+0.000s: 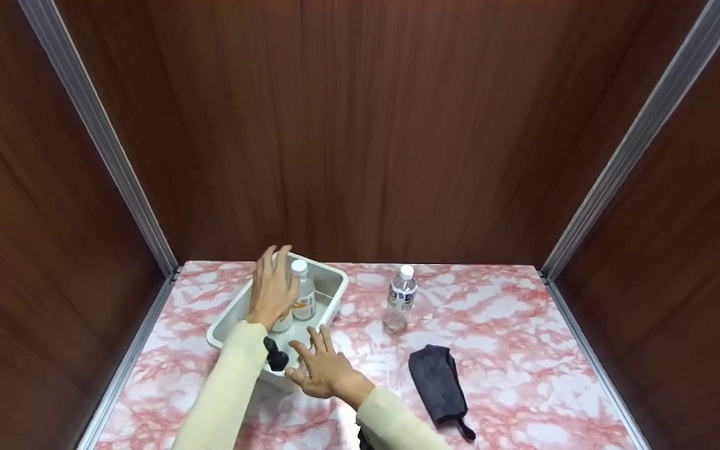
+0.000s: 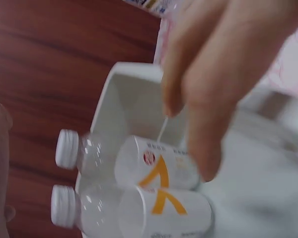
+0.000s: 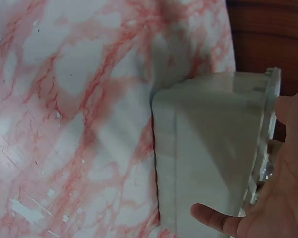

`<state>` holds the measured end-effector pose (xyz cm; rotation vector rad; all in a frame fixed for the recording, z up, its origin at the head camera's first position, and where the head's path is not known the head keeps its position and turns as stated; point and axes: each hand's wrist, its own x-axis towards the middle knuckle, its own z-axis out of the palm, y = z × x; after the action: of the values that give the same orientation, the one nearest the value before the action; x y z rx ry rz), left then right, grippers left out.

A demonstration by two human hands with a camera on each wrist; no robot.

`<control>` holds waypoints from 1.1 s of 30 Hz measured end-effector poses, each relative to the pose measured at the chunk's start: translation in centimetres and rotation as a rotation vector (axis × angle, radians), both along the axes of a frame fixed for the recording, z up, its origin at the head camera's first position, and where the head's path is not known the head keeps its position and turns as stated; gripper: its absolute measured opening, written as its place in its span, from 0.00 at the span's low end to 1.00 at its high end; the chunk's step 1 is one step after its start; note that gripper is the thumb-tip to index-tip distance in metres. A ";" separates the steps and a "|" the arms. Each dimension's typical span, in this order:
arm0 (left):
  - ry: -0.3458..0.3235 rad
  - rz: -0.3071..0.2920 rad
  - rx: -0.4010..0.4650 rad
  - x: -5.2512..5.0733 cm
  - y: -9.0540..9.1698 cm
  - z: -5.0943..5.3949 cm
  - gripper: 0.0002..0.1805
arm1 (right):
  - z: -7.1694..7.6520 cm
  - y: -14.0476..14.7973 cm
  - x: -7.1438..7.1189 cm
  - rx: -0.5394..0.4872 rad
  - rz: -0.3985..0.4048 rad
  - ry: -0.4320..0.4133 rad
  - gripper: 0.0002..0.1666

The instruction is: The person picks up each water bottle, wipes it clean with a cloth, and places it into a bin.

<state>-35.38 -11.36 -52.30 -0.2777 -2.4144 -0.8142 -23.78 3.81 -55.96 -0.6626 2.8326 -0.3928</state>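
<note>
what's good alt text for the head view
A person's left hand is over a pale bin holding two bottles, the right hand at its near corner; a clear bottle and a dark fabric item sit to the right on a marbled table.

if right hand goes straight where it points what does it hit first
Probably the bottle on the right in the tub, as the right hand points that way in the head view; depth is unclear, so the tub itself could come first.
</note>
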 end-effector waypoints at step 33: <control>0.081 -0.177 0.017 6.0 7.4 -0.6 0.27 | 2.0 16.0 -2.4 -0.221 -0.222 0.266 0.29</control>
<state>-29.38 -3.98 -52.95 -0.5136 -2.3298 -0.8823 -26.21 19.82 -53.99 -0.4685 3.1595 -0.7124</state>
